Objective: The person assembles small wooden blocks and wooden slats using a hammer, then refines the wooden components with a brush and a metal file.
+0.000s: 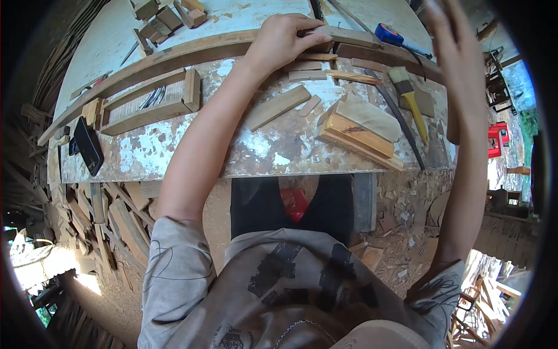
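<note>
Head view: left hand [285, 41] has its grip pressed down flat on a long curved wooden strip [174, 55] at the far side of the worktop [192, 148]. Right hand [459, 64] is up in the air, fingers spread, holding nothing. Brush [410, 96], tape measure [389, 35] and offcuts lie just right of the grip, untouched. Sawdust floor, scrap everywhere.
</note>
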Tool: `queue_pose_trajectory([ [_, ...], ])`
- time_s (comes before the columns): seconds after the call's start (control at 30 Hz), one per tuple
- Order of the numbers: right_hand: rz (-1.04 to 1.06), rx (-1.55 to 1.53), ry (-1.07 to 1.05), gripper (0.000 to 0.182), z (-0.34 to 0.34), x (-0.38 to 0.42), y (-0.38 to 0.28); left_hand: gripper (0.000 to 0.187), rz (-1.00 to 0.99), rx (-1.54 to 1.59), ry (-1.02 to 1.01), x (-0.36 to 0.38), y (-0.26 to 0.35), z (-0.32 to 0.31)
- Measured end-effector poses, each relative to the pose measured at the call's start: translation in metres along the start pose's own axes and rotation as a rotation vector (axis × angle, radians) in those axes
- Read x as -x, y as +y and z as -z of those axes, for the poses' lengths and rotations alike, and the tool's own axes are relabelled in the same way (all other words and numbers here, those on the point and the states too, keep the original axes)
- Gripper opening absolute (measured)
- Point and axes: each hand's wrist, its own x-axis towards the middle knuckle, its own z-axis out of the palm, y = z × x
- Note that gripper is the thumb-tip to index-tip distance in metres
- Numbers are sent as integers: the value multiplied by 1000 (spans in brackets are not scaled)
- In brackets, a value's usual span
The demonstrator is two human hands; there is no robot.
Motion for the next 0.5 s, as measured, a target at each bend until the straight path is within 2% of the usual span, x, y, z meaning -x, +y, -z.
queue_pose_trajectory([
  [0.07,-93,-111,32,53,7,-8,0,50,-4,-15,-1,0,-1,0],
  [0.1,-75,-291,-28,53,12,-3,-3,50,-10,-18,0,0,-1,0],
  [0.17,-257,-105,-65,61,-15,-4,32,50,-19,-17,4,0,-2,-1],
  [0.2,-162,-52,-127,56,-29,11,39,50,-22,-13,5,0,-4,-2],
  [0.27,309,332,-304,52,-40,19,73,49,-19,-11,9,0,-3,-2],
  [0.37,445,255,-143,49,-30,7,82,49,-8,-11,5,1,0,0],
  [0.43,139,208,-101,51,2,-6,35,49,-13,-15,10,1,-1,-2],
  [0.5,49,-37,-2,52,0,-4,18,49,-9,-19,11,2,-2,-2],
])
